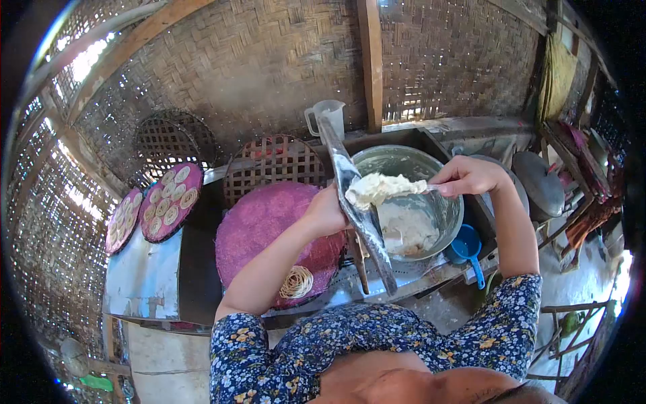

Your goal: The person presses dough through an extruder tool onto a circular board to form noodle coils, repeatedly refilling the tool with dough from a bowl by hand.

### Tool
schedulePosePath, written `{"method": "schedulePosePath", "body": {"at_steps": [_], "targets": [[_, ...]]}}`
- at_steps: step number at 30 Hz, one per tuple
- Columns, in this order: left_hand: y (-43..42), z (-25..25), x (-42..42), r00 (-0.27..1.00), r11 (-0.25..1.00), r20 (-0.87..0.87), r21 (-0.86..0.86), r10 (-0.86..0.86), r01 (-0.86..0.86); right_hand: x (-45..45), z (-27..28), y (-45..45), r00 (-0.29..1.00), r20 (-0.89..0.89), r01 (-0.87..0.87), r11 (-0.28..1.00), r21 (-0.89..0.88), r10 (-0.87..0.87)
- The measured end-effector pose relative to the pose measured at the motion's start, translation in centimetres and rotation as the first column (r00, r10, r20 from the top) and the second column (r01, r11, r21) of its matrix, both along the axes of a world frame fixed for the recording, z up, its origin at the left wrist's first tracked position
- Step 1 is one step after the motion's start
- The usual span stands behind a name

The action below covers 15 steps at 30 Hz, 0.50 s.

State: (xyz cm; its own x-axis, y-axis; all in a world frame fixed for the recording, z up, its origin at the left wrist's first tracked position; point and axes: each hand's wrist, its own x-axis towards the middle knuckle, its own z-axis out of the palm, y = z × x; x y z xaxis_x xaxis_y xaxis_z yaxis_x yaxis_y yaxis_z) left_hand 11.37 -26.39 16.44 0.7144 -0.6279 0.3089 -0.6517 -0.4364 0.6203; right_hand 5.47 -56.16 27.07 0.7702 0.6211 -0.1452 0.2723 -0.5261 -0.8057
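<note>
My left hand (328, 212) is closed round the middle of a long, dark wooden press (369, 236), which slants in front of me. My right hand (472, 176) grips the short visible handle of a spoon (431, 188), its blade mostly hidden under pale, sticky dough (387, 187). The dough end reaches the middle of the press and appears to touch it. Below and behind stands a big metal basin (452, 225) with more dough (407, 225) inside. Left of the press lies a round purple mat (249, 229) bearing one coil of dough strands (296, 282).
A blue dipper (465, 246) sits right of the basin, a clear plastic jug (328, 116) behind it. Two purple rounds with several dough coils, one nearer (168, 202), one farther (123, 222), lean at left. Woven baskets (272, 168) stand against the bamboo wall (269, 60).
</note>
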Motion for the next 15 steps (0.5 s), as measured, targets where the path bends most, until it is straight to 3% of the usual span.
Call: {"method": "schedulePosePath", "body": {"at_steps": [3, 4, 7, 10, 13, 14, 15], "targets": [[0.0, 0.7, -0.2, 0.997, 0.996, -0.045, 0.056, 0.066, -0.063, 0.4, 1.5, 0.2, 0.884, 0.465, 0.104, 0.955, -0.279, 0.04], [-0.1, 0.9, -0.3, 0.995, 0.995, -0.067, 0.057, 0.08, -0.076, -0.1, 3.2, 1.6, 0.822, 0.566, 0.225, 0.877, -0.426, 0.064], [-0.9, 1.1, -0.6, 0.987, 0.993, -0.116, 0.046, 0.116, -0.111, -0.7, 4.9, 4.9, 0.52, 0.813, 0.28, 0.847, -0.452, 0.262], [-1.0, 1.4, -0.5, 0.991, 0.994, -0.077, 0.024, 0.112, -0.11, -1.5, 3.6, 9.0, 0.257, 0.874, 0.334, 0.811, -0.481, 0.412], [-0.4, 1.1, 0.1, 0.948, 0.977, -0.25, -0.023, 0.199, -0.211, -2.8, 0.5, 12.2, 0.012, 0.843, 0.468, 0.741, -0.481, 0.538], [0.0, 0.8, 0.2, 0.963, 0.979, -0.214, -0.084, 0.166, -0.187, -3.2, -0.1, 12.5, -0.151, 0.832, 0.458, 0.784, -0.42, 0.534], [0.2, 1.0, 0.2, 0.967, 0.982, -0.194, -0.057, 0.167, -0.181, -3.4, -0.6, 12.4, -0.235, 0.809, 0.461, 0.794, -0.396, 0.539]]}}
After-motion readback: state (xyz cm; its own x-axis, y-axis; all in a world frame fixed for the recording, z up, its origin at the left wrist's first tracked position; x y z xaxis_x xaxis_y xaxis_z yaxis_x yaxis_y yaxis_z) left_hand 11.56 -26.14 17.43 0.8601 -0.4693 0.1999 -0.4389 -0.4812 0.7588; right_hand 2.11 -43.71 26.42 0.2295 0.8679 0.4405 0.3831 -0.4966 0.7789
